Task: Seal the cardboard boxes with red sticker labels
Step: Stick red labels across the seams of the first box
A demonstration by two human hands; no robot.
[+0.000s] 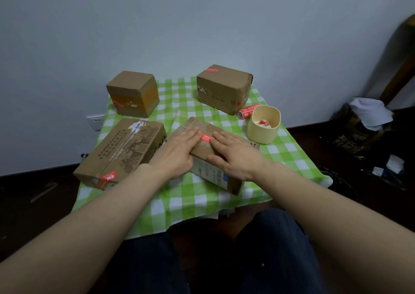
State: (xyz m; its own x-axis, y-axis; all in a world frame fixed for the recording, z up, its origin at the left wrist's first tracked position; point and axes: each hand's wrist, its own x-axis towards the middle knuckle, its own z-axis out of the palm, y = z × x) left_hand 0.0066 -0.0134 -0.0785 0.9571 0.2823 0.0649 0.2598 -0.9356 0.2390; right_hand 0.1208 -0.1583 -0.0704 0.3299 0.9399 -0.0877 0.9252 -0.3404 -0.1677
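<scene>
Both hands press a red sticker (205, 137) onto a cardboard box (215, 156).
Left hand (177, 152) and right hand (235, 154) lie flat; rub outward from the middle, firmly.

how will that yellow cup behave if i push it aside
The yellow cup likely feels light: only crumpled paper scraps sit inside. It may tip rather than slide, being tallish on a cloth that could bunch.

Left box (121, 152): brand print beginning "CAM"
</scene>
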